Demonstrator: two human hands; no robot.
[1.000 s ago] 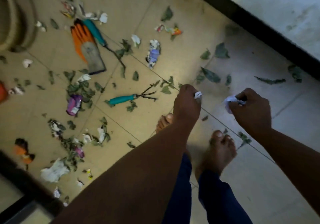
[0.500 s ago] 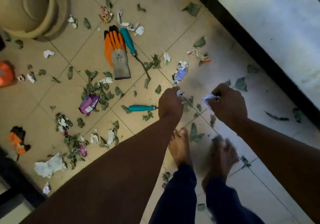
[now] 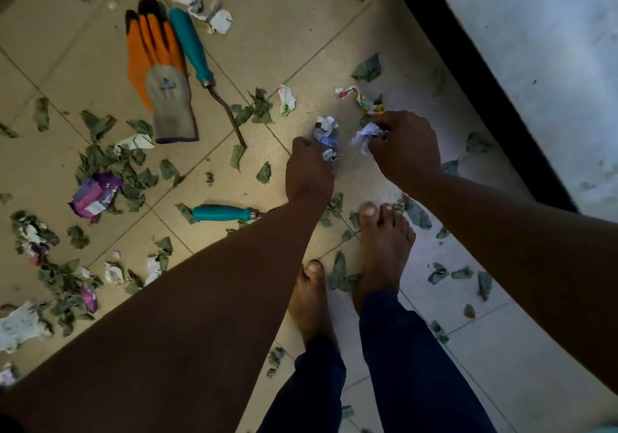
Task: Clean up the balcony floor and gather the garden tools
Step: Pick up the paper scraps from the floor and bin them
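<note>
Clearly mid-pickup: left hand (image 3: 309, 173) pinched crumpled blue-white paper scrap (image 3: 326, 136) at frame centre; right hand (image 3: 404, 146) clutched white paper wad (image 3: 366, 136). Teal-handled garden tools (image 3: 190, 43), orange-grey glove (image 3: 159, 71) lay upper left. Best bunch scraps tight before lifting.

No text can be read anywhere. The orange and grey glove (image 3: 160, 74) bears a small dark blue logo on the grey back of the hand, too blurred to make out. The purple wrapper (image 3: 95, 195) and the crumpled printed paper (image 3: 326, 135) show colours only, no legible letters.
</note>
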